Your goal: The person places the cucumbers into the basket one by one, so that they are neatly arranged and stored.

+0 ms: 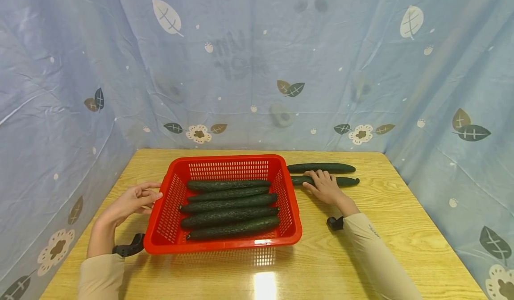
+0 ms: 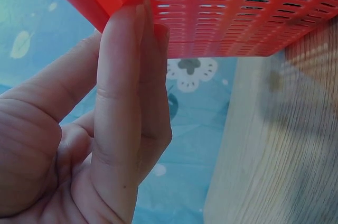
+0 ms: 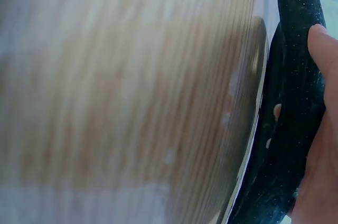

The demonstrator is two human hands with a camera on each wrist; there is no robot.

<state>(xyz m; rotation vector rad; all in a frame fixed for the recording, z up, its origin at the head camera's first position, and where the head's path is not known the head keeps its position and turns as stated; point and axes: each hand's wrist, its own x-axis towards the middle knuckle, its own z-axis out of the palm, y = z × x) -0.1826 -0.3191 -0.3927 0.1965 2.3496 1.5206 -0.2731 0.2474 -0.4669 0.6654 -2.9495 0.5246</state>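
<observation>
A red plastic basket [image 1: 222, 248] with slotted walls stands on the table. Several dark green cucumbers [image 1: 230, 217] lie side by side in it. At its left end, my left hand [image 1: 132, 202] pinches the rim; in the left wrist view the fingertips touch the basket wall [image 2: 222, 18] just under that rim. To the right of the basket, my right hand [image 1: 326, 187] grips a cucumber [image 1: 347, 182] lying on the table. The right wrist view has the thumb on one side of this cucumber [image 3: 298, 76] and fingertips showing on the other. Just behind it lies another cucumber [image 1: 321, 168].
The light wooden table [image 1: 321, 264] runs back to a blue patterned curtain [image 1: 249, 68], which also hangs along both sides. The basket's right wall is close to the left ends of the two loose cucumbers. Black wrist mounts [image 1: 130, 246] sit at both wrists.
</observation>
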